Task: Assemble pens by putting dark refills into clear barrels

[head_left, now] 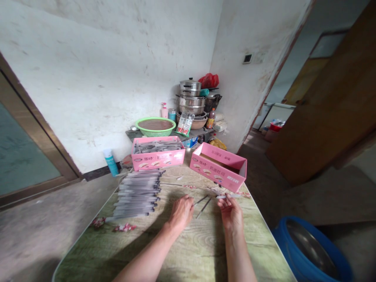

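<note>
My left hand is closed, its fingertips pinching the end of a thin dark stick that looks like a pen refill. Another such dark refill lies on the table between my hands. On the right, my right hand is turned palm up and grips a whitish pen held roughly level between thumb and fingers. A wide pile of similar translucent pens with dark ends lies side by side at the table's left.
Behind the pile stands a pink box full of thin pens. A second pink box sits at the right rear, its brown inside showing. A green basin and stacked pots stand beyond. A blue tub is at the right.
</note>
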A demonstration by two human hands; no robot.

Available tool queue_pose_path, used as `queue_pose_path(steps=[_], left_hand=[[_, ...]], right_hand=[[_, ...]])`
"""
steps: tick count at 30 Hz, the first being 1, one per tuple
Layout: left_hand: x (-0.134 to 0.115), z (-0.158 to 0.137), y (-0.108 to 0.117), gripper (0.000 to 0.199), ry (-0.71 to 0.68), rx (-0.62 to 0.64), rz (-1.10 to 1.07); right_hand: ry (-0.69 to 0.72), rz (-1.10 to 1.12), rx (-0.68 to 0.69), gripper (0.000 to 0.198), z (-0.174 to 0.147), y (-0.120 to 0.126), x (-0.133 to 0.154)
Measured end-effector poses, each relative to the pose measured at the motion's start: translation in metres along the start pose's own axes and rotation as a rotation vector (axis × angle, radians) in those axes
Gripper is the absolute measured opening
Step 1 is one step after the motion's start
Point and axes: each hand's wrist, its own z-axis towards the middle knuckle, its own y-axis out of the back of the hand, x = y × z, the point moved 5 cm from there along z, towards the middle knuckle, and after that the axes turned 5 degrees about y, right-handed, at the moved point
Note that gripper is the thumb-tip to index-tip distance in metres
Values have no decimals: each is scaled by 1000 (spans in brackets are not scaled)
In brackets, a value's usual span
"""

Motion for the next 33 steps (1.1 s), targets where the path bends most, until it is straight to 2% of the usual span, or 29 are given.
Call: queue_pose_path(steps=[6, 11, 15, 18, 21, 26, 30, 33], left_hand=[[0, 0, 2, 14, 10, 5, 34], [11, 4, 8, 14, 34, -19, 1], [14, 12, 15, 14, 53, -33, -40], [-4, 17, 12, 17, -48, 33, -76], [-39, 23, 4, 19, -228, 96, -124], [-88, 39, -19, 33, -467, 28, -167], [-96, 47, -46, 32, -488, 61, -117], [-93, 46, -54, 33, -440, 73, -87]], right_hand=[[-4, -12, 12, 23, 2, 2, -2], [6, -27, -10, 20, 4, 6, -2], [141, -28, -135, 19, 10, 21, 8], [235, -23, -223, 21, 15, 34, 16], [268, -31, -243, 21, 17, 39, 18], [291, -50, -223, 23, 14, 36, 17], [276, -52, -227, 24, 13, 35, 17], [259, -33, -230, 24, 13, 35, 17]])
